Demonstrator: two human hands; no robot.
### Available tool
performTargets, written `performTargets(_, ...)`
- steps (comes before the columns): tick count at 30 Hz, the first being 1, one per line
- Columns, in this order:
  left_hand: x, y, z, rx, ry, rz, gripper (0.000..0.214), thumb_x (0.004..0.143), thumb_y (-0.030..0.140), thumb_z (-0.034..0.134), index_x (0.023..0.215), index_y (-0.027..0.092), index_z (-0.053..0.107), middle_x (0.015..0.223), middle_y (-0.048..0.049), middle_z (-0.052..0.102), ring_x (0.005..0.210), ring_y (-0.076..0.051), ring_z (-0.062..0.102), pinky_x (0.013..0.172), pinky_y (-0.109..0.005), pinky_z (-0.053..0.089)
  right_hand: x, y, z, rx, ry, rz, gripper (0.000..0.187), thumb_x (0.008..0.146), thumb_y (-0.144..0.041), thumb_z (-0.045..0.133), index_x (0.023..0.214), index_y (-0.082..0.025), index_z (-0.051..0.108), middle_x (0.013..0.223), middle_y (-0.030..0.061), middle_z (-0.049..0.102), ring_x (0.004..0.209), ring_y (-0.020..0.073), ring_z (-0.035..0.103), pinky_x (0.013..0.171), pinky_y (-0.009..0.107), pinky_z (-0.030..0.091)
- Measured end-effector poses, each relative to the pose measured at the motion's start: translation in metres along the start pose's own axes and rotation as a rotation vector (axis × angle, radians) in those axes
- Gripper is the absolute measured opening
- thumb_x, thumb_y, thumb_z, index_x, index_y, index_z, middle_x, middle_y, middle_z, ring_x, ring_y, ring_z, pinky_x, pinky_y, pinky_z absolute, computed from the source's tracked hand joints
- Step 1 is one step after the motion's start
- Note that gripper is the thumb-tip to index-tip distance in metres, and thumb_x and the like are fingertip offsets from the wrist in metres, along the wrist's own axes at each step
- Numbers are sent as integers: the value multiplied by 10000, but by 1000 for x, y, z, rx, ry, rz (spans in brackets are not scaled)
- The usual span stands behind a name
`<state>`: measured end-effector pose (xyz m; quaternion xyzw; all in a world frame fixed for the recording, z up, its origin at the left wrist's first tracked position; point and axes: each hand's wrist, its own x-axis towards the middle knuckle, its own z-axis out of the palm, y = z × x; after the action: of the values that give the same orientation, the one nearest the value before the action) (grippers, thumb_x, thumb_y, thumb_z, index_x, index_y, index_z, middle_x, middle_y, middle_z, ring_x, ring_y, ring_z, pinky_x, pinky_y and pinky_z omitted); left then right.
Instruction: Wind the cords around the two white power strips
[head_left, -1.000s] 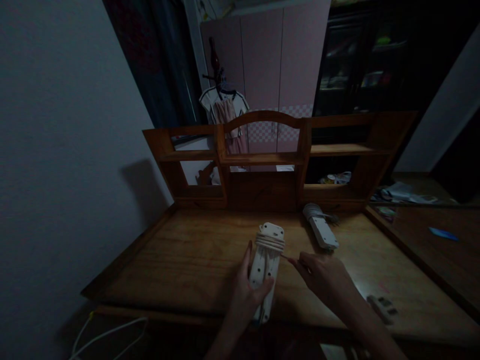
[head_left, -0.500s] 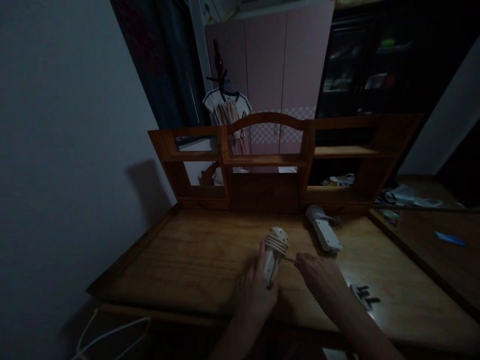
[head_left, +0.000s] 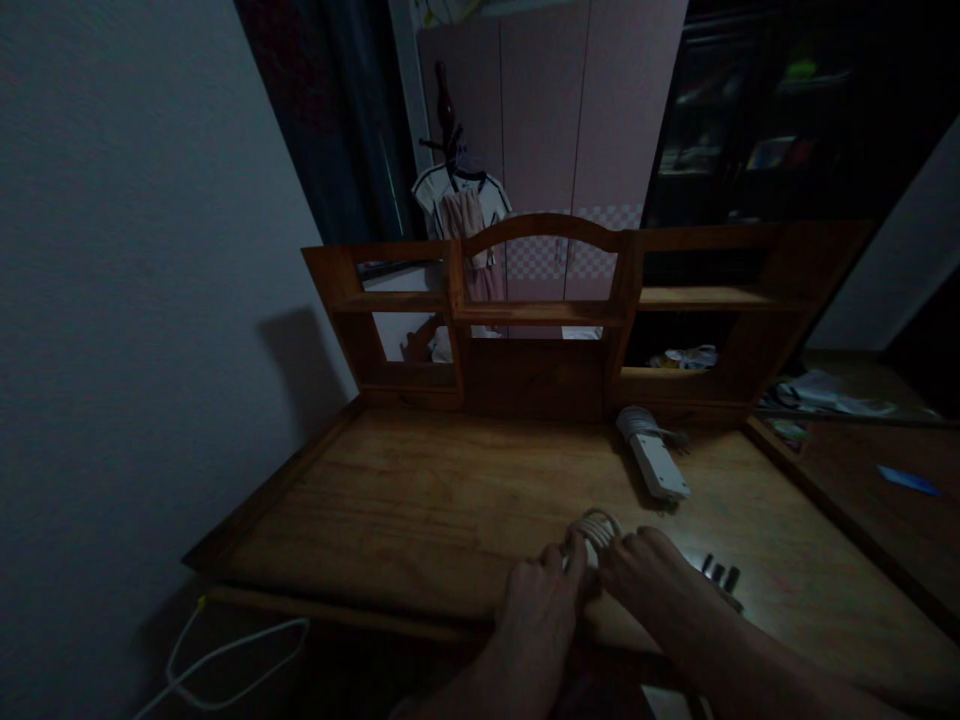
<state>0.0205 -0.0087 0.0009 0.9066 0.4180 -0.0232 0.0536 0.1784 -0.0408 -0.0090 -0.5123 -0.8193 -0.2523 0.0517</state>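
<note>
A white power strip point(head_left: 592, 558) is low over the desk's front, mostly covered by my hands. Its pale cord point(head_left: 598, 524) is wound in several turns around the far end. My left hand point(head_left: 534, 605) is closed around the strip from the left, thumb side up against the turns. My right hand point(head_left: 651, 572) is curled closed at the right of the coil, gripping the cord there; the held stretch is hidden by the fingers. Just beyond my right wrist, a plug with dark prongs point(head_left: 720, 573) shows, partly covered by the forearm.
Another white power strip point(head_left: 657, 466), its cord wrapped round it, lies at the desk's back right. A wooden shelf unit point(head_left: 536, 316) stands along the back of the wooden desk point(head_left: 405, 490). A white cable point(head_left: 225, 660) hangs off the front left edge.
The held strip has moved right and closer to me, and both hands now cover more of it. My right hand has come from beside the strip up against the coil.
</note>
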Motion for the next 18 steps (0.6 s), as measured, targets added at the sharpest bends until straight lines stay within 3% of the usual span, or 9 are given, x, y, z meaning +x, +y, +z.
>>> performTargets(5,-1,-11,-14,26,27,62,514,865,103,451,1372,158,387,1018,-136,662,786,-263,662,598,-346,496,6,6,-17,-63,-20,-207,263,748,19,489,731,-199,634,729,76,630,767,239,573,810,398,406)
performTargets(12,-10,-37,-20,-60,28,224,390,829,143,486,1218,165,501,1043,-99,658,815,-256,647,674,-350,479,24,60,-47,-28,-46,-607,228,864,-71,466,924,-197,646,868,51,635,892,199,539,976,389,337)
performTargets(15,-18,-45,-20,-216,45,330,315,781,237,612,1087,218,541,984,-29,669,835,-241,642,668,-302,450,32,76,-53,191,-50,-583,132,915,-203,512,881,-191,638,811,36,623,844,180,547,897,384,383)
performTargets(18,-26,-49,-26,-388,21,379,308,733,342,687,999,262,556,929,27,668,823,-206,636,643,-258,419,38,83,-58,579,-227,-393,232,887,-390,567,801,-188,642,773,15,621,769,147,559,726,297,420)
